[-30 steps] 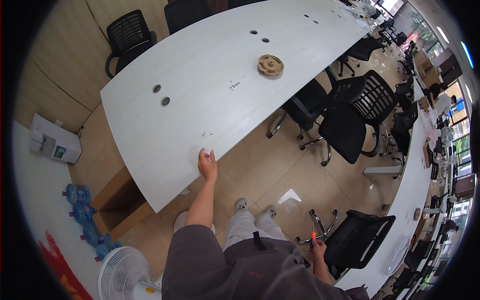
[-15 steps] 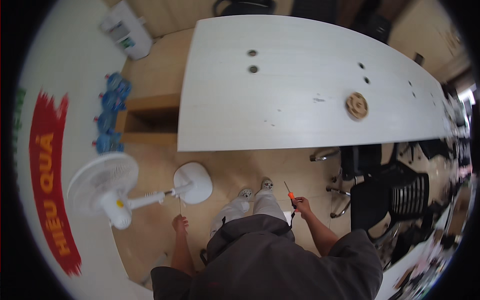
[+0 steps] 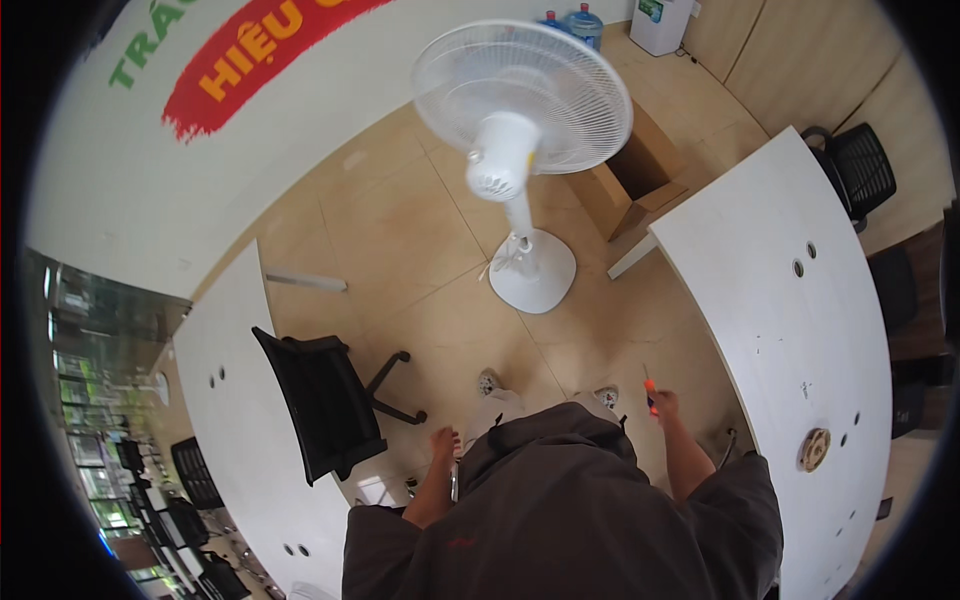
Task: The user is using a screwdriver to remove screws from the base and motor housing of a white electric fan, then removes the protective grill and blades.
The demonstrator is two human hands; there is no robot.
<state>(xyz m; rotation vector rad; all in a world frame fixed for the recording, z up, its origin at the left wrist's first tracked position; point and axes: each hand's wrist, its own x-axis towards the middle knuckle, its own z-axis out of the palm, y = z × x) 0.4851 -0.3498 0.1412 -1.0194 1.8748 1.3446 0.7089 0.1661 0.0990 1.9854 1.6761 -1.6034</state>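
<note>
An orange-handled screwdriver (image 3: pixel 650 390) is gripped in my right hand (image 3: pixel 667 404), its thin shaft pointing up and away from me. My left hand (image 3: pixel 445 441) hangs low at my other side with its fingers curled in. What it holds, if anything, is too blurred to make out. Ahead of me a white pedestal fan (image 3: pixel 508 155) stands on the tiled floor on its rounded white base (image 3: pixel 535 285). Neither hand touches the fan. A pale cord hangs by its pole.
A black office chair (image 3: pixel 325 405) stands to my left, beside a white desk (image 3: pixel 225 430). On my right is a long white table (image 3: pixel 770 310) with a round wooden piece (image 3: pixel 814 450) on it. An opened cardboard box (image 3: pixel 605 205) lies behind the fan, near blue water bottles (image 3: pixel 584 28).
My view has swung left, so the fan now stands straight ahead and the table is at my right. The screwdriver stays in my right hand. My left hand is away from the fan.
</note>
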